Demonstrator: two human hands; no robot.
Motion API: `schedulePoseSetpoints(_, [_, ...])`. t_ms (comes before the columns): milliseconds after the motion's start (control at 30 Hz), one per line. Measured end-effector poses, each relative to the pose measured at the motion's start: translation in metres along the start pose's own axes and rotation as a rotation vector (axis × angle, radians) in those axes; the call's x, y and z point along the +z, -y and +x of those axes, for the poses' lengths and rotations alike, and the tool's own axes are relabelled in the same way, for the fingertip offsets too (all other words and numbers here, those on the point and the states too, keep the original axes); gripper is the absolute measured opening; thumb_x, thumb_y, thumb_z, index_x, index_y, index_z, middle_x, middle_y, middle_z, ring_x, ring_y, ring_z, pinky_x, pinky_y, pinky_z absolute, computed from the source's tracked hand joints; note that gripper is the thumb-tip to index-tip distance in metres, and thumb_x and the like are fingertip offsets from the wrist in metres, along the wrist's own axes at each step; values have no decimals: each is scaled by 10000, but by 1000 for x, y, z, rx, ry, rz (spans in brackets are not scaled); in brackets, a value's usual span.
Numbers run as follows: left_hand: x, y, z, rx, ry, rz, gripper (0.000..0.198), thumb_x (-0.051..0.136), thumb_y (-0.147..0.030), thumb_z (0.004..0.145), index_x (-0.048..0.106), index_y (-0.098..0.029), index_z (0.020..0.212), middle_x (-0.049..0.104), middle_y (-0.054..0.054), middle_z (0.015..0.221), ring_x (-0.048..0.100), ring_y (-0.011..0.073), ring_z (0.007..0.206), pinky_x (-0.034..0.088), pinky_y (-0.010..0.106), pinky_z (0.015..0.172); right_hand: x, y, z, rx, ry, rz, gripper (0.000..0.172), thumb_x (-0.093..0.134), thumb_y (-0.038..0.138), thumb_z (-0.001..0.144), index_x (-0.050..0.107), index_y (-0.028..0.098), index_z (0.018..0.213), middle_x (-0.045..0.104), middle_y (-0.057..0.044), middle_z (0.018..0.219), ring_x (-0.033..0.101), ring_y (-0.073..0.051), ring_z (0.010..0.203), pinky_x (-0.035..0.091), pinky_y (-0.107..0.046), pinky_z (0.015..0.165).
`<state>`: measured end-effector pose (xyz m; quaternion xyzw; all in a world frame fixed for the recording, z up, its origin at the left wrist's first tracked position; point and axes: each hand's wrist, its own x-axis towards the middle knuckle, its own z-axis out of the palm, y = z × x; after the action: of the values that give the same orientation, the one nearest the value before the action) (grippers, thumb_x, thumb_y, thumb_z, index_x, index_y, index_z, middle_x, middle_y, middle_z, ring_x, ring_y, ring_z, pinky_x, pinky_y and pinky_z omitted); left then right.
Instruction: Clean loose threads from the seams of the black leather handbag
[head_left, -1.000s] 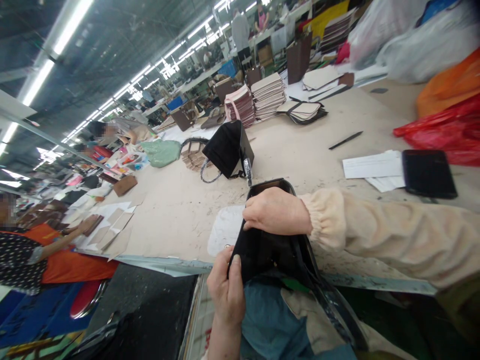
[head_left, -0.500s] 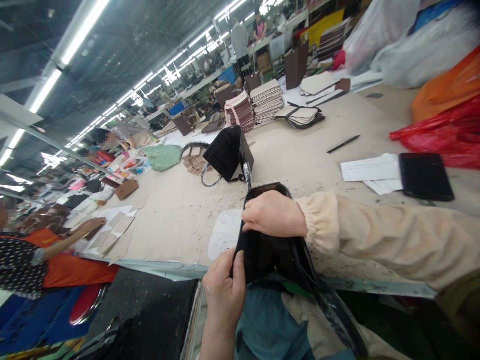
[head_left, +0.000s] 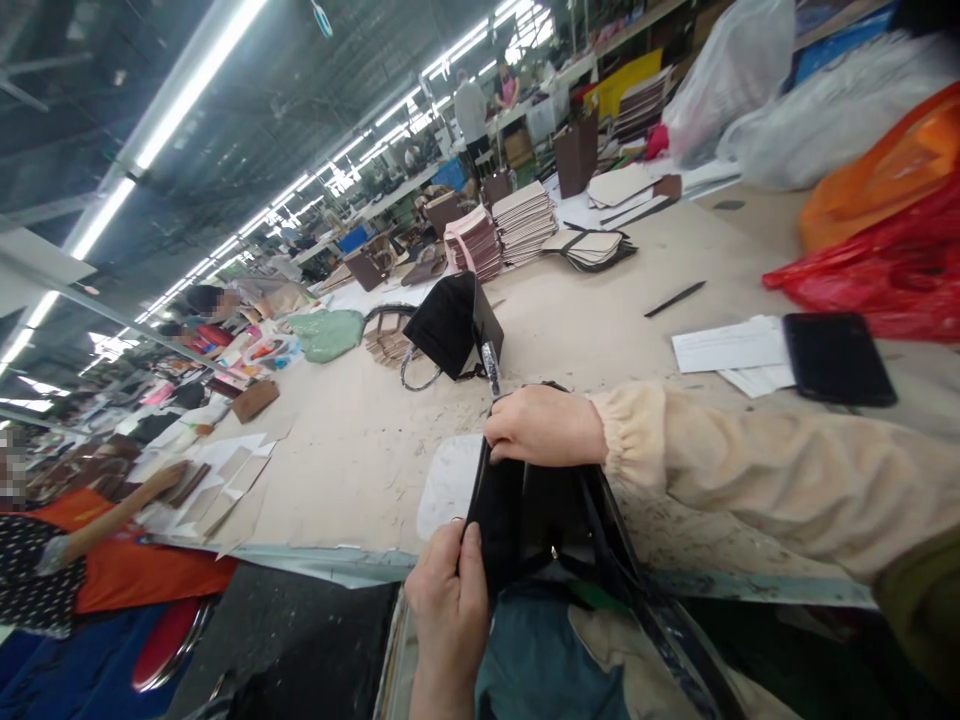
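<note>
Presently listed: one black bag (head_left: 517, 525), lower centre of the frame, mouth open, at the worktop's (head_left: 360, 430) edge. Left hand (head_left: 452, 580): grip pinches the bag's rim between thumb and fingers. Right hand (head_left: 546, 425): grip closes on the same rim, higher up. Progress, judged: body and strap (head_left: 686, 645) look joined; rim handling seems unfinished. Second black bag (head_left: 450, 320): centre of the frame, untouched.

Black open-topped fabric bag (head_left: 504, 510): far rim partly hidden by right hand (head_left: 546, 427), glossy black strap (head_left: 679, 630) cut off by bottom edge; bare forearm (head_left: 444, 690) below left hand (head_left: 450, 585) likewise. Shiny red plastic sack (head_left: 885, 275) cut by right edge. Lines on white paper slips (head_left: 727, 345) too small to read.
</note>
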<state>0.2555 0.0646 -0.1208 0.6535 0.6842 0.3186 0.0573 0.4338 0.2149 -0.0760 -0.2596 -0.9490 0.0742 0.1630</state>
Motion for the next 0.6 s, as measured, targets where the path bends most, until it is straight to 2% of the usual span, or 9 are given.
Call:
schedulePoseSetpoints(200, [0,-1,0,-9,15,-25,256,466,-353,871,623,-168,788,592,13,641,532,132,595,392,234,583,0,-1,3,25,-6,15,216,607,342,818,691,149,767,677,-73,737,598,-172,709,342,-249,600])
schedulePoseSetpoints(400, [0,-4,-1,-3,-1,-49,268,466,-363,868,622,-169,770,579,10,628,524,131,581,390,232,581,-1,-1,2,79,-46,117,172,677,323,758,651,153,766,656,-37,711,573,-150,671,300,-236,563])
schedulePoseSetpoints(500, [1,-3,-2,10,0,-57,250,470,-347,869,621,-172,775,576,7,628,522,129,586,383,232,580,-1,-1,1,92,-84,169,208,701,296,727,622,160,863,636,-13,688,553,-139,627,290,-229,540])
schedulePoseSetpoints(600, [1,0,-2,21,18,-66,233,478,-338,865,620,-173,781,579,4,635,526,126,589,381,231,582,1,-2,2,69,-114,195,329,694,281,731,596,168,1024,641,-5,696,563,-145,638,312,-227,559])
